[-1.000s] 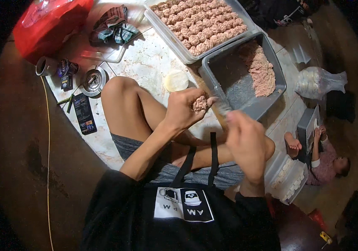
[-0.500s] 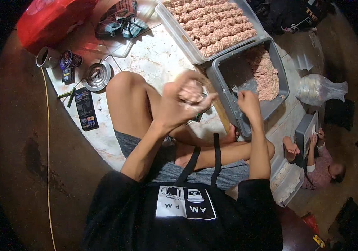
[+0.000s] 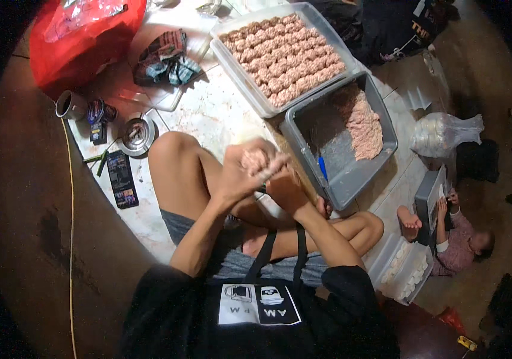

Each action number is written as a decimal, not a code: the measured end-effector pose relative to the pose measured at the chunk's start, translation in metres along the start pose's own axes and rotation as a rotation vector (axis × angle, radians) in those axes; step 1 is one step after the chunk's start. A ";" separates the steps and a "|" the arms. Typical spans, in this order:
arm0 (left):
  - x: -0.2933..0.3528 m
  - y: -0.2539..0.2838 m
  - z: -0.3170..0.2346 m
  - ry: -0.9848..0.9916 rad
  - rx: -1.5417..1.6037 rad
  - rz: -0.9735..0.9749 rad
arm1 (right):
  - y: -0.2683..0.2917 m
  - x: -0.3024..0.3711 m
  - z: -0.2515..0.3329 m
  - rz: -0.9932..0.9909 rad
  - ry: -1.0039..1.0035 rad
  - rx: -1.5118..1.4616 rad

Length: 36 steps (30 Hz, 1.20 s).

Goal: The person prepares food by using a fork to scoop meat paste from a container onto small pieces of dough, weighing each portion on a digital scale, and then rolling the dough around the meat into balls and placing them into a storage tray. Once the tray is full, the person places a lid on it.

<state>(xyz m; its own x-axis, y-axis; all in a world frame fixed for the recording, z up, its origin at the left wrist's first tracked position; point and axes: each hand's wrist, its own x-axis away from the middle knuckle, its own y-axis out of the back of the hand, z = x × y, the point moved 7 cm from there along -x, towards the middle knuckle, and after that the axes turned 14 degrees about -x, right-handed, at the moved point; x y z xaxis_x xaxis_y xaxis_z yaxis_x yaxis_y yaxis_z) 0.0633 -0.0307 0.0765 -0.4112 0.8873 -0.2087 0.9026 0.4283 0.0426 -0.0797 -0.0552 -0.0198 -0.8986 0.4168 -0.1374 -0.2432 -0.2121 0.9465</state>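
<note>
In front of my bent knees, my left hand (image 3: 241, 173) is cupped round a lump of pale pink minced mixture (image 3: 255, 160). My right hand (image 3: 285, 186) is up against its thumb side, its fingers partly hidden and blurred. A large grey tub (image 3: 343, 190) to the right holds a mass of the same minced mixture (image 3: 364, 128) on its far right side. Against the tub's near left part lies a utensil with a blue handle (image 3: 322, 168). Beyond it, a clear plastic box (image 3: 256, 99) is filled with rows of shaped minced balls (image 3: 286, 57).
To the left are an ashtray (image 3: 137, 135), a phone (image 3: 122, 179), a mug (image 3: 70, 105) and a checked cloth (image 3: 169, 60). A red bag (image 3: 76, 48) stands far left. A tied plastic bag (image 3: 444, 134) and another person (image 3: 462, 239) with a grey tub are on the right.
My right hand has let go of the utensil in the grey tub and come left to my left hand. The view has shifted slightly, while my left hand keeps the minced lump.
</note>
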 end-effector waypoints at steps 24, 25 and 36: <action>0.031 -0.072 0.091 0.223 -0.867 0.749 | 0.102 -0.378 -0.401 0.379 -0.491 -0.035; 0.032 -0.074 0.095 0.226 -0.870 0.756 | 0.104 -0.379 -0.398 0.360 -0.458 -0.020; 0.016 -0.049 0.071 0.091 -0.695 0.339 | 0.199 -0.269 -0.172 -0.182 -0.108 0.216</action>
<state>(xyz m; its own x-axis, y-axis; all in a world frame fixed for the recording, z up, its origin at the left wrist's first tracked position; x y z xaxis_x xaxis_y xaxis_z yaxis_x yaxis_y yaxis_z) 0.0214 -0.0498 0.0015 -0.1629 0.9866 0.0051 0.7065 0.1131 0.6986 0.0506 -0.3611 0.1553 -0.8004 0.5246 -0.2901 -0.3034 0.0628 0.9508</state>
